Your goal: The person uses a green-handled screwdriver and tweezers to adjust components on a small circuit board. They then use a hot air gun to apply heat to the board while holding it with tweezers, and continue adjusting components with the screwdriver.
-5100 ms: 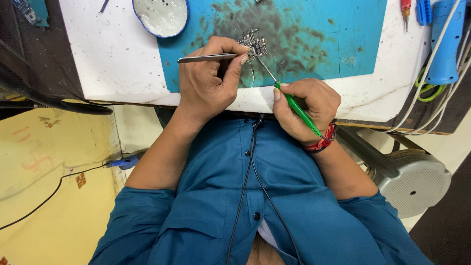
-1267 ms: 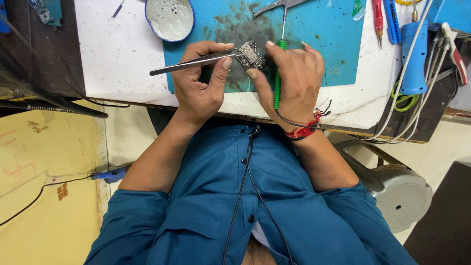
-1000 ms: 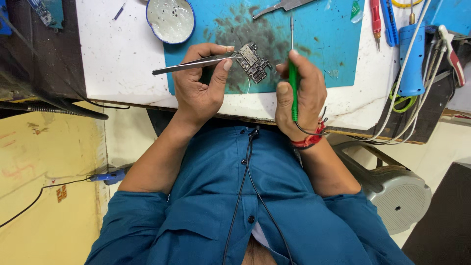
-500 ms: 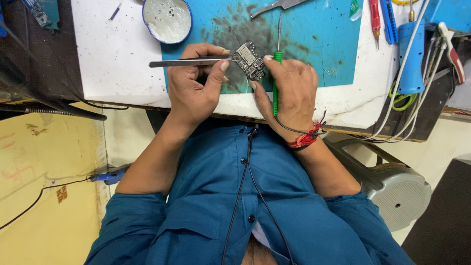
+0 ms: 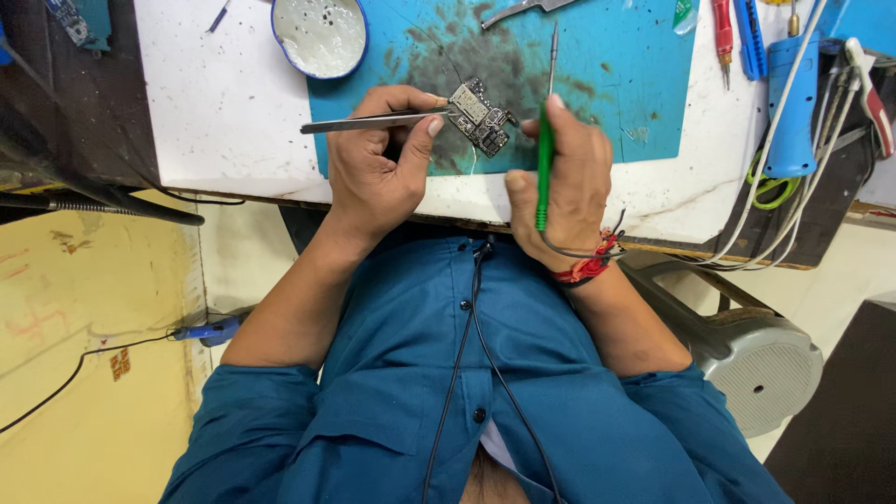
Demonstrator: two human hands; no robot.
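Note:
My left hand [image 5: 373, 177] pinches silver tweezers [image 5: 359, 121] between thumb and fingers, and its fingertips also steady a small dark circuit board [image 5: 480, 118] over a stained blue mat [image 5: 616, 84]. My right hand [image 5: 565, 182], with a red thread band at the wrist, grips a green-handled soldering iron [image 5: 544, 159]. The iron stands nearly upright, just right of the board. Its thin metal tip [image 5: 553, 42] points away from me and does not touch the board. A black cord runs from the handle across my wrist.
A blue-rimmed round dish [image 5: 322, 33] sits at the back left on the white tabletop [image 5: 224, 112]. A red screwdriver [image 5: 721, 28], a blue tool with cables [image 5: 793, 103] and another metal tool [image 5: 523, 9] lie at the back. A grey stool [image 5: 756, 359] stands lower right.
Five seconds ago the iron slanted with its tip on the board. My right hand has since come up beside the board and turned the iron upright, tip off the board. The tweezers stay put.

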